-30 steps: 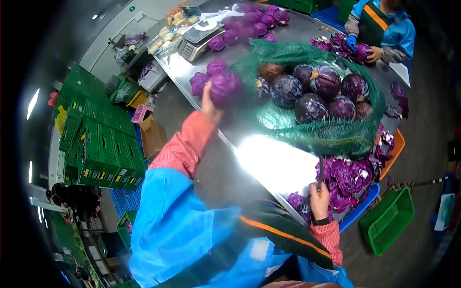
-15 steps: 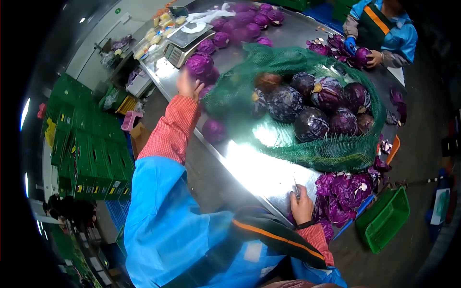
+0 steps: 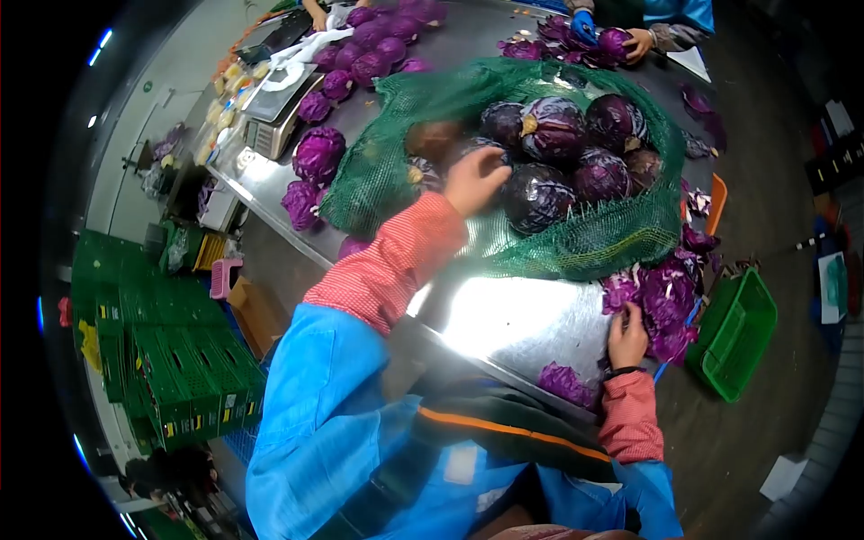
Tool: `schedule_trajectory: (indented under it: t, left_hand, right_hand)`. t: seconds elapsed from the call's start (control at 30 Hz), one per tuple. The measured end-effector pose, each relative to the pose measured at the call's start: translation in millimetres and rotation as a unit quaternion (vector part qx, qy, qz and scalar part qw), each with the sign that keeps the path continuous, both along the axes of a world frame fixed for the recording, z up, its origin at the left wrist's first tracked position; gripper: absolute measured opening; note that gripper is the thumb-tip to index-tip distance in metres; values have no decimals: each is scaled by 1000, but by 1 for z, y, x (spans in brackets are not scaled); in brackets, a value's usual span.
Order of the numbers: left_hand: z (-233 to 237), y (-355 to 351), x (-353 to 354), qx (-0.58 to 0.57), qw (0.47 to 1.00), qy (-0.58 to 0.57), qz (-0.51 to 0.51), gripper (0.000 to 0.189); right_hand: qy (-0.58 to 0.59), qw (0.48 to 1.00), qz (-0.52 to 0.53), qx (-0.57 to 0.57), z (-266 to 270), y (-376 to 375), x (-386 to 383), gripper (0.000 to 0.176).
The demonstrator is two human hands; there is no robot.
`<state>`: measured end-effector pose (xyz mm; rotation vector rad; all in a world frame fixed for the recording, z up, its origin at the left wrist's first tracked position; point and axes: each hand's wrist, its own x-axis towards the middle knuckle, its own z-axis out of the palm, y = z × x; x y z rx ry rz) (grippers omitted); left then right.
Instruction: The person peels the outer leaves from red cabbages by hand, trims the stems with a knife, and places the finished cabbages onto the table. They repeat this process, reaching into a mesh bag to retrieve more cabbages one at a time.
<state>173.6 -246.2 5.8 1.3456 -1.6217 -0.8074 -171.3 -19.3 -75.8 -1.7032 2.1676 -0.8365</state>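
My left hand [image 3: 475,182] reaches over the green mesh sack [image 3: 414,101], its fingers curved and apart with nothing between them. The fingertips are right by the dark red cabbages [image 3: 538,198] lying in the sack's opening. My right hand [image 3: 627,342] is at the near edge of the pile of loose purple leaves [image 3: 668,292]. Its fingers are curled, and I cannot tell what they hold. A separate cabbage leaf [image 3: 565,383] lies on the steel table [image 3: 504,317] close to my body.
Trimmed purple cabbages [image 3: 319,155] line the left side of the table, beside a scale [image 3: 268,135]. Across the table, another person's gloved hand [image 3: 584,27] works at a cabbage. A green crate [image 3: 736,333] stands to the right; stacked green crates [image 3: 184,369] are at left.
My left hand has moved from the trimmed cabbages to the sack. My right hand, earlier with a thin blade showing, has shifted right to the leaf pile. The view has turned.
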Motion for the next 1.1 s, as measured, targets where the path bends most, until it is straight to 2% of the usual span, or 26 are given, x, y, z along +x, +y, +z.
schedule_trajectory:
  t: [0.07,0.1,0.17,0.2,0.27,0.33,0.4,0.47,0.53,0.57,0.6,0.63,0.67,0.73,0.8,0.83,0.87,0.93,0.97,1.0,1.03,1.07,1.1]
  left_hand:
    - [0,6,-20,-36,992,-123,-19,54]
    - [-4,8,-30,-73,988,-134,-35,58]
    - [-9,16,-48,-121,975,-176,-69,68]
    - [-16,21,-54,-146,963,-223,-49,70]
    - [-5,41,-59,-128,975,-180,-38,71]
    - [-4,66,-56,-153,974,-168,-8,73]
    - [-22,100,-45,-149,980,-131,16,63]
    - [-48,148,-30,-123,985,-123,12,58]
    - [-44,186,-23,20,1000,-20,-10,60]
    - [-42,186,-26,78,990,89,71,62]
    - [-42,183,-29,136,960,195,150,64]
    - [-40,173,-22,244,915,293,133,72]
    - [-46,164,-15,275,884,377,24,73]
    - [-44,155,-18,231,914,334,0,78]
    - [-26,160,-16,287,866,409,-1,82]
    - [-16,164,-17,256,880,400,-17,86]
    - [-4,172,-17,265,882,388,-35,92]
    - [16,182,-20,250,915,309,-75,102]
    - [19,186,-18,225,955,180,-73,106]
    - [24,188,-19,188,979,48,-69,110]
    - [46,192,-33,116,988,-76,-71,113]
    - [57,195,-46,92,986,-107,-91,107]
    - [54,199,-58,87,980,-136,-114,110]
  right_hand:
    - [-101,989,-65,-87,-13,-16,-20,24]
    - [-168,978,-116,-29,14,-23,-16,22]
    - [-154,980,-58,-112,35,-41,-4,22]
    - [-150,976,-20,-159,50,-52,14,22]
    - [-173,978,56,-105,67,-73,41,25]
    - [-288,951,82,-74,90,-94,78,31]
    - [-341,937,72,-4,87,-118,98,38]
    - [-325,939,96,57,84,-129,108,44]
    - [-274,944,133,123,77,-135,115,55]
    - [-223,951,163,137,76,-133,118,62]
    - [-171,954,191,152,74,-129,121,69]
    - [-171,953,193,158,71,-124,125,70]
    - [-168,953,195,163,70,-117,130,71]
    - [-173,950,195,173,90,-108,140,70]
    - [-147,961,180,149,87,-97,142,66]
    - [-187,951,186,160,87,-91,136,63]
    - [-211,951,189,125,89,-80,130,61]
    - [-343,916,195,73,86,-59,117,58]
    - [-370,902,188,116,96,-47,106,55]
    - [-409,884,201,103,76,-38,96,50]
    - [-480,846,149,179,60,-26,84,46]
    - [-525,822,123,184,43,-16,78,43]
    - [-568,796,95,186,26,-6,72,40]
